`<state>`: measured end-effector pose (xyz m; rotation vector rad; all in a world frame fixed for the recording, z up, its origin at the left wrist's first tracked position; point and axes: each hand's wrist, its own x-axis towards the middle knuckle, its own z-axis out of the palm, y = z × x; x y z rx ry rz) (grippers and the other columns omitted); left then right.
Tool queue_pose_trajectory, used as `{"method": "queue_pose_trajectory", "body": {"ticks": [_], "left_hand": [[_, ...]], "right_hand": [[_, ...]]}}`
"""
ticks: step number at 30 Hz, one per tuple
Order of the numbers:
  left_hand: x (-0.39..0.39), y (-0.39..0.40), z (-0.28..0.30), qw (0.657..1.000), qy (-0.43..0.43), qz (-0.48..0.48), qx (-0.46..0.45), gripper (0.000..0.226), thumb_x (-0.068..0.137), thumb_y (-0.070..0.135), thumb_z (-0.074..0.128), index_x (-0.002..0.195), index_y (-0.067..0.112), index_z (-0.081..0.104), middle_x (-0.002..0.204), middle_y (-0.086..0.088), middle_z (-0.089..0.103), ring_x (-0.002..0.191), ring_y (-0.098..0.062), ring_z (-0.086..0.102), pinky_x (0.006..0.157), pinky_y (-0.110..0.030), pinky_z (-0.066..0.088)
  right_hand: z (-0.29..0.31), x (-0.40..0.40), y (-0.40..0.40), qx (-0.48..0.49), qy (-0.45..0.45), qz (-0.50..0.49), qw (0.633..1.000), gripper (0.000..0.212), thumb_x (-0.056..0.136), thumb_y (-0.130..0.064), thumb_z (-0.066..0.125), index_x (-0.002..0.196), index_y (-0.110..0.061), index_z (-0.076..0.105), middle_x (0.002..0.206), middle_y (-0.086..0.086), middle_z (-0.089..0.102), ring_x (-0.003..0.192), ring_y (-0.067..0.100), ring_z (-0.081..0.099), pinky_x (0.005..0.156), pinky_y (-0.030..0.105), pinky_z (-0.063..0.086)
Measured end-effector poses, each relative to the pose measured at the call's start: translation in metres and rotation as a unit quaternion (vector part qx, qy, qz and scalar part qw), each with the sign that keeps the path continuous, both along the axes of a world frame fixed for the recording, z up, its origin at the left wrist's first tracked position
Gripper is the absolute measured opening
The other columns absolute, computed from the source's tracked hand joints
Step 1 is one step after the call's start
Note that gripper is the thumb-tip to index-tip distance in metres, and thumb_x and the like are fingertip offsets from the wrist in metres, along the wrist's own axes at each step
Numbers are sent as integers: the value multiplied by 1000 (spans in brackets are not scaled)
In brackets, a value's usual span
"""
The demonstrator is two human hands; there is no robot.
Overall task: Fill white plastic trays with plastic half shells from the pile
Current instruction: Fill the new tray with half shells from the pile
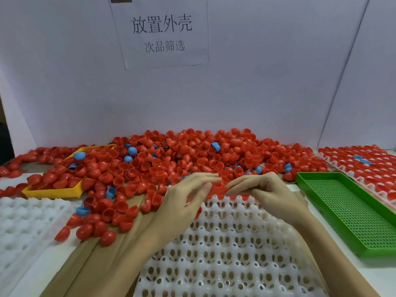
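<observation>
A: How will the half shells handle?

B: Likely light, thin, slick hard plastic; best pinched at the rim, open side up. One red shell sits between both hands at the far edge of the white tray, whose pockets look mostly unfilled.

A: And the grip?

B: The right hand pinches it with curled fingertips; the left hand has nearly straight fingers touching it. The pile lies just beyond, a green basket at the tray's right edge.
</observation>
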<state>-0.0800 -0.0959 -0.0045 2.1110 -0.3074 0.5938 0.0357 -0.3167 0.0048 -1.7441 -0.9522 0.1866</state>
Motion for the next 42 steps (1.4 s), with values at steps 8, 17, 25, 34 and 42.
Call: {"method": "queue_pose_trajectory", "body": {"ticks": [8,17,25,34,42], "left_hand": [[-2,2,2,988,113,-30,-98,29,93,8,74,113,29,73,124,23,64,92,-14,76,84,-30,62],[8,2,-17,988,-29,124,91,12,87,11,81,98,15,79,103,9,68,92,-3,69,85,-26,59],[9,7,-26,950,14,126,286,25,100,37,64,116,23,77,129,7,60,125,-11,50,105,-34,47],[4,15,-19,960,22,45,275,32,104,43,55,129,32,71,137,21,61,128,6,51,116,-19,30],[7,20,-19,958,36,23,283,32,103,47,52,120,32,75,133,22,62,125,8,51,104,-1,23]], "right_hand": [[2,-11,7,-4,-17,36,999,54,91,30,42,96,-3,84,114,-3,80,113,13,73,100,22,54],[0,8,-13,84,-3,-85,993,58,88,29,38,93,-5,84,105,3,82,100,22,77,80,27,62],[-6,14,-16,93,-6,-156,983,55,90,27,38,90,-5,83,97,3,82,86,22,77,74,29,63],[-13,21,-20,101,0,-190,977,58,89,26,37,83,-8,83,89,4,81,78,21,77,63,21,59],[-29,37,-28,107,-17,-253,961,63,92,22,40,79,-23,83,89,0,81,79,20,77,64,25,61]]}}
